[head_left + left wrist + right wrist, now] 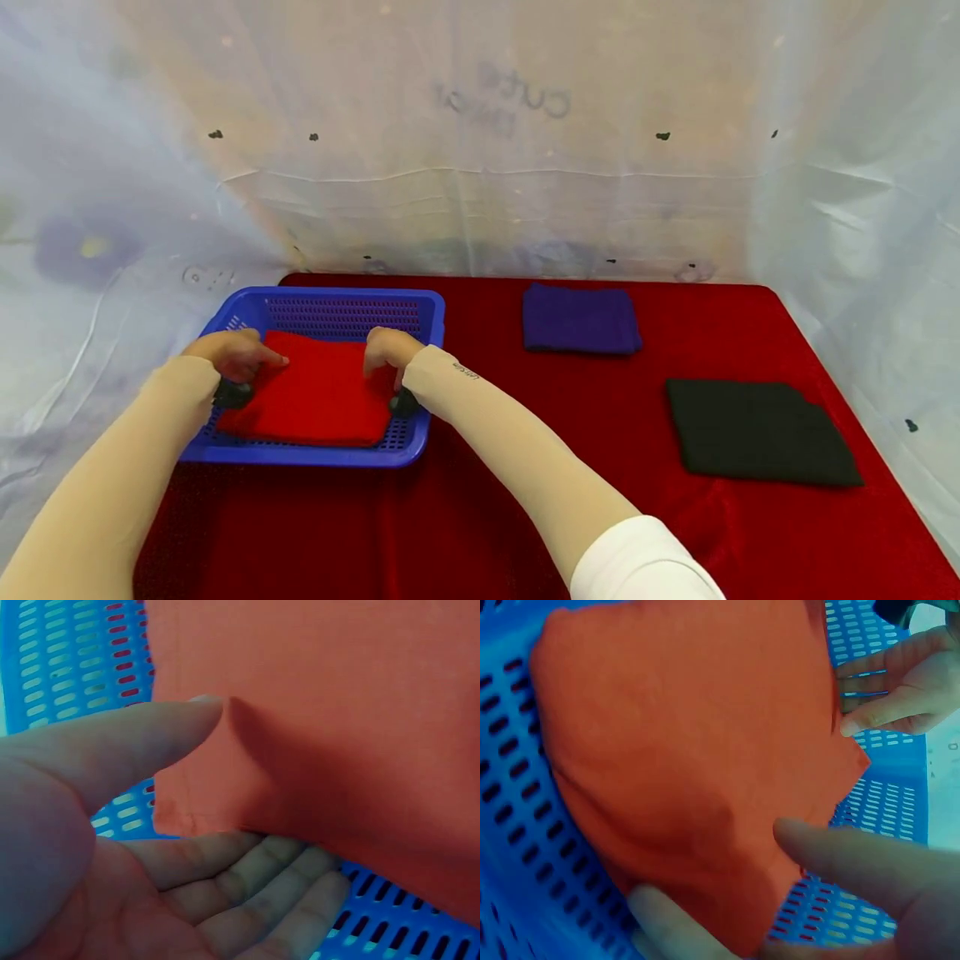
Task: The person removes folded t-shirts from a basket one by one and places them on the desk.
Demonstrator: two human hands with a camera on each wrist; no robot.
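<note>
A folded red cloth (pixel 315 392) lies in a blue perforated basket (pixel 337 296) at the left of the table. My left hand (pixel 255 360) pinches its left corner; in the left wrist view the thumb (pixel 150 735) lies on top of the red cloth (pixel 337 712) and the fingers (pixel 255 877) reach under its edge. My right hand (pixel 377 358) pinches the right edge. In the right wrist view its thumb (pixel 870 862) sits over the red cloth (pixel 682 735), with fingers below. The left hand (pixel 885 690) shows there at the far corner.
The basket stands on a red tablecloth (pixel 525 467). A folded purple cloth (pixel 580 319) lies at the back centre and a folded black cloth (pixel 757 431) at the right. Translucent plastic sheeting (pixel 480 167) walls in the back and both sides.
</note>
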